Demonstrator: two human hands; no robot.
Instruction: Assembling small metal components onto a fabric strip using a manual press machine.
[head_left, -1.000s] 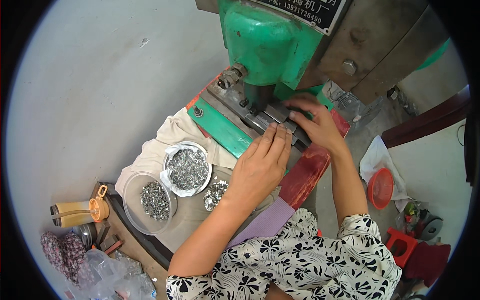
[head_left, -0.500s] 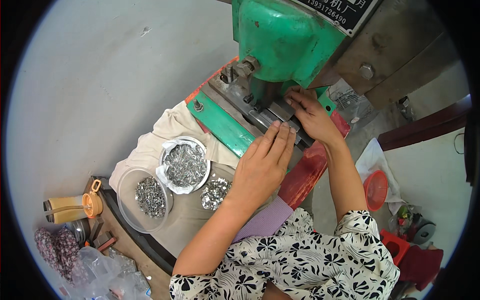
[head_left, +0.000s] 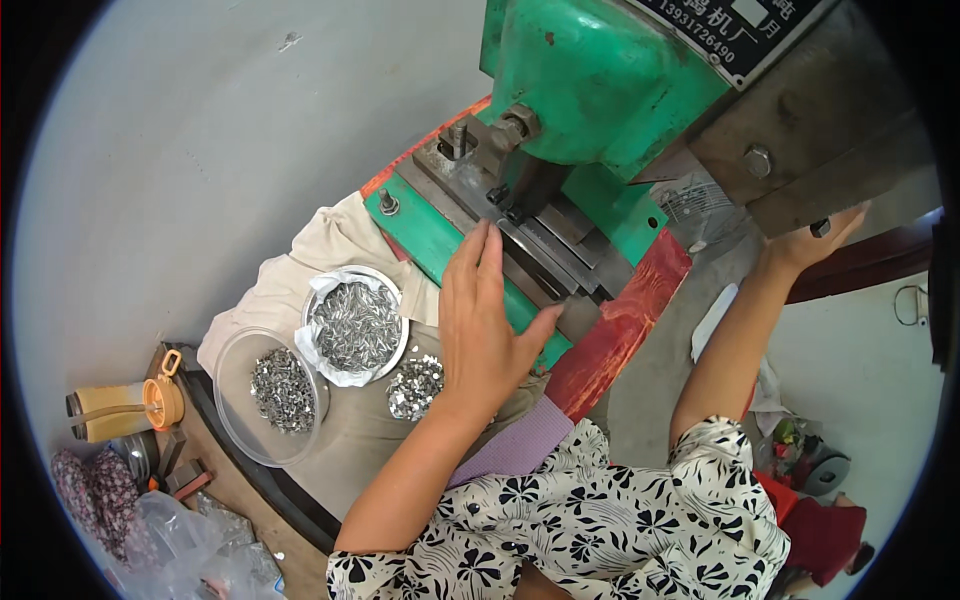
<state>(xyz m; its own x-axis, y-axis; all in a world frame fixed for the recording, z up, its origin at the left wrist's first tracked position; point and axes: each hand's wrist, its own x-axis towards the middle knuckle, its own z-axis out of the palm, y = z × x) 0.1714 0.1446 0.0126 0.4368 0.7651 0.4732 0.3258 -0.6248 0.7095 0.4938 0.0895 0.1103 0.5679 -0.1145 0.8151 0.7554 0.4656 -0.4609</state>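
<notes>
A green press [head_left: 610,85] stands ahead, with a long steel die [head_left: 545,245] on its bed beneath the ram [head_left: 538,190]. My left hand [head_left: 480,330] is over the near side of the bed, fingers stretched forward and thumb apart, the fingertips by the die's edge. Nothing shows in it. My right hand [head_left: 805,245] is raised at the far right beside the press's grey metal side part [head_left: 815,130]. That part hides most of its fingers, so its grip cannot be made out. A dark bolt head [head_left: 820,228] shows in front of it.
Left of the press, on beige cloth, are a paper-lined bowl [head_left: 403,345] of thin metal pins, a clear tub [head_left: 228,410] of small metal parts and a heap of shiny scraps [head_left: 415,388]. A cup with an orange lid [head_left: 163,402] and plastic bags [head_left: 170,540] lie lower left.
My right hand has left the die and moved right and up to the press's side. My left hand has drawn back left from the die, its thumb now spread. The view has shifted slightly.
</notes>
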